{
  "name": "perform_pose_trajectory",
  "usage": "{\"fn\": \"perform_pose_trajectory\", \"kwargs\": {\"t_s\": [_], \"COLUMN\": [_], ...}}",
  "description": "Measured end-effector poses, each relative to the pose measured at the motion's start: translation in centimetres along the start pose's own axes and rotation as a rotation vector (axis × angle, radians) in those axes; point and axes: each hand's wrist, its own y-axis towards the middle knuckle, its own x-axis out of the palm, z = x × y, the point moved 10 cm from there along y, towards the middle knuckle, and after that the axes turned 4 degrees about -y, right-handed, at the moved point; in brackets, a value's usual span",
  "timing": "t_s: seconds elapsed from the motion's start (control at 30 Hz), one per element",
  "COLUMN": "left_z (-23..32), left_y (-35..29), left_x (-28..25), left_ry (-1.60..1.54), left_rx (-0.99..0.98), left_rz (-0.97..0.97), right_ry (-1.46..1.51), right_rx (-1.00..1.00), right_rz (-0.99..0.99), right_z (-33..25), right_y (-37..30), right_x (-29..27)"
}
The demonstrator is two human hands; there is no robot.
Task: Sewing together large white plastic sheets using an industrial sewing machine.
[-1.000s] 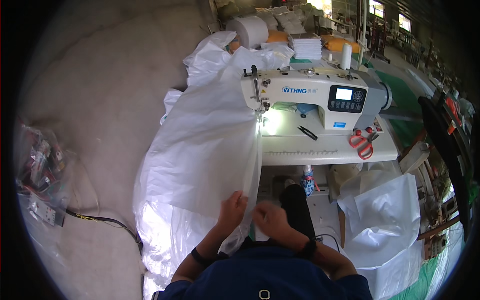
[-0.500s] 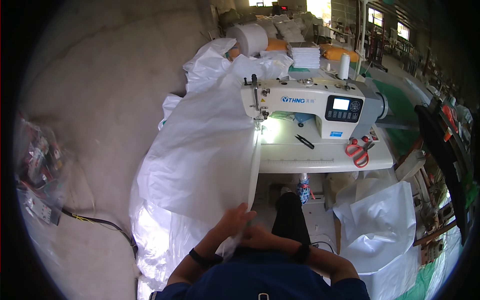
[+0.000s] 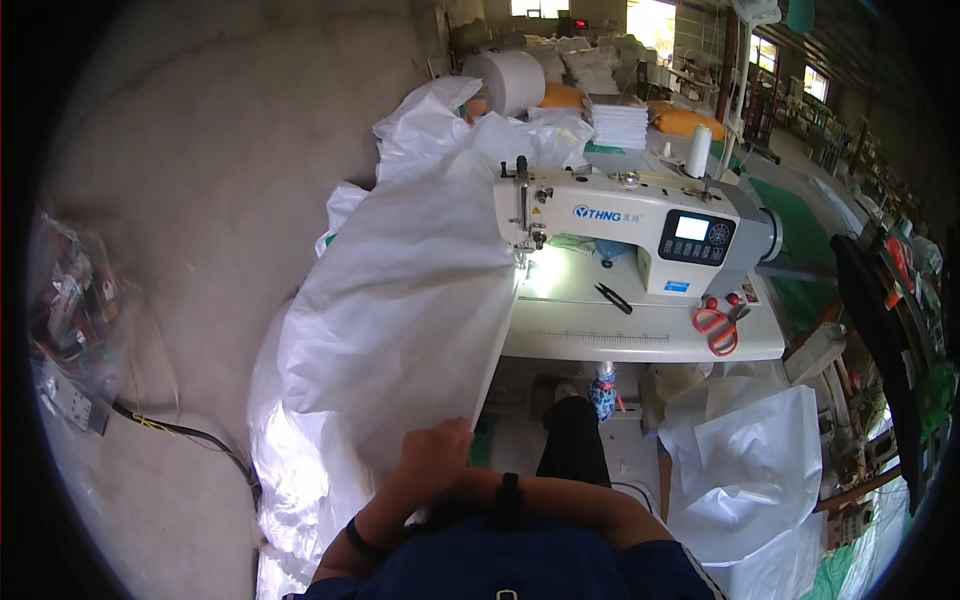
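Note:
A large white plastic-looking sheet [image 3: 400, 300] hangs over the left end of the sewing table, its right edge running from under the needle of the white sewing machine [image 3: 620, 215] down toward me. My left hand [image 3: 435, 447] is closed on the near end of that edge, in front of my body. My right forearm reaches across to the left, and my right hand [image 3: 468, 485] lies low against my left wrist, its fingers hidden. The machine's lamp lights the needle area, where the sheet sits beneath the presser foot.
Black thread snips [image 3: 613, 298] and red-handled scissors [image 3: 720, 330] lie on the table [image 3: 640, 345]. A white thread cone [image 3: 698, 150] stands behind the machine. White sheeting [image 3: 745, 470] hangs at the right. A black cable [image 3: 190, 432] crosses the floor at left, beside a clear bag of scraps [image 3: 75, 330].
My right hand has moved left, crossing behind my left hand. My left hand has shifted slightly left, and the sheet's near edge has swung left with it. The view has tilted slightly.

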Motion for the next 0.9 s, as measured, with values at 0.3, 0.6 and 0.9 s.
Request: {"fn": "perform_pose_trajectory", "kwargs": {"t_s": [0.3,0.6,0.9], "left_z": [-0.7,-0.5,-2.0], "left_y": [-2.0,-1.0,2.7], "left_x": [2.6,2.9,5.1], "left_ry": [-0.286,-0.353,-0.451], "left_rx": [0.043,-0.04,-0.084], "left_rz": [-0.021,-0.065,0.078], "right_ry": [-0.887,-1.18,-0.849], "right_rx": [0.592,0.756,0.805], "right_rz": [0.321,0.503,0.699], "right_z": [0.3,-4.4,-4.0], "right_y": [-4.4,3.9,-1.1], "right_x": [-22.4,-32.8,-28.7]}}
